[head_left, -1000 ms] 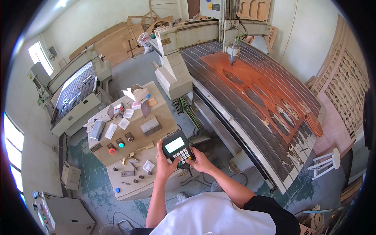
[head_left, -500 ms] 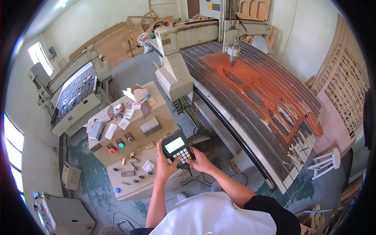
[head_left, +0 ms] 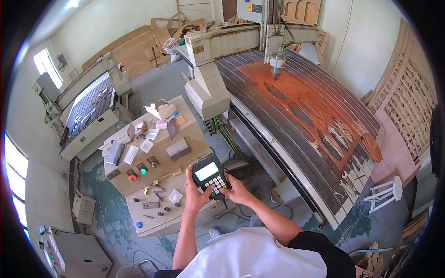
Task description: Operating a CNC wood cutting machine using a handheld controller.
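Observation:
Both my hands hold a black handheld controller point(head_left: 200, 166) with a lit screen and a keypad. My left hand point(head_left: 196, 196) wraps its left side, thumb on the lower keys. My right hand point(head_left: 238, 191) grips the right edge, thumb near the keypad's right keys. A cable runs from its lower end. Beyond it stands a large CNC router, its spindle point(head_left: 277, 65) over a cut reddish-brown sheet point(head_left: 296, 95) on the slotted bed point(head_left: 241, 83). Whether the bit touches the sheet I cannot tell.
Left of my hands, a control cabinet point(head_left: 197, 139) carries a red button point(head_left: 133, 178), a green button point(head_left: 143, 171), a grey block point(head_left: 178, 148) and small boxes. Several wrenches point(head_left: 345, 180) lie on the bed's near end. A white stool point(head_left: 387, 193) stands at right; cables cross the floor.
The router's gantry and spindle have shifted slightly to the right. My hands keep the same hold on the controller.

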Tool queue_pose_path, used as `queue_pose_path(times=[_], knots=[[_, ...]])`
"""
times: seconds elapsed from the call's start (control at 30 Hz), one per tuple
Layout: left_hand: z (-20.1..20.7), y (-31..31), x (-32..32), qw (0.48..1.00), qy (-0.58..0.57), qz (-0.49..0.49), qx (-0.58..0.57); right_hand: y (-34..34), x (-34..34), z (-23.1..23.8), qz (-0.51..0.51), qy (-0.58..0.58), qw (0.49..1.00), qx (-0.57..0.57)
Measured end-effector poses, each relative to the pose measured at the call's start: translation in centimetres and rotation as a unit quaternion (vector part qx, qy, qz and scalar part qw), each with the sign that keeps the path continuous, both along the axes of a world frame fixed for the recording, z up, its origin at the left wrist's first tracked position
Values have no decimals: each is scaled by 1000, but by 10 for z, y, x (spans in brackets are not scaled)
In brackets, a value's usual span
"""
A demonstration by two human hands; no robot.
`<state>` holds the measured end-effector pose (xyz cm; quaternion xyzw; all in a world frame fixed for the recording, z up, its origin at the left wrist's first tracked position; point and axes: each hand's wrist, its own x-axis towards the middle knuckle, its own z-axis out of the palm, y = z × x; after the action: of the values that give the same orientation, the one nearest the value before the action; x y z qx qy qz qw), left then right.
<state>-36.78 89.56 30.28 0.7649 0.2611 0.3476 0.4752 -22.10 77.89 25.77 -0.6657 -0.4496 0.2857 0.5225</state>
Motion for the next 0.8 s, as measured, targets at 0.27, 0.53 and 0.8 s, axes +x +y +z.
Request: queue_pose_path(times=[0.27, 0.53, 0.8], knots=[[-4, 1, -1, 1000, -11, 2, -6, 0, -1, -3, 2, -3, 1000, 9], [-4, 1, 0, 1000, -7, 1, 4, 0, 0, -7, -1, -15, 1000, 10], [-1, 1, 1, 1000, -7, 0, -5, 1, 1, -3, 4, -1, 1000, 3]])
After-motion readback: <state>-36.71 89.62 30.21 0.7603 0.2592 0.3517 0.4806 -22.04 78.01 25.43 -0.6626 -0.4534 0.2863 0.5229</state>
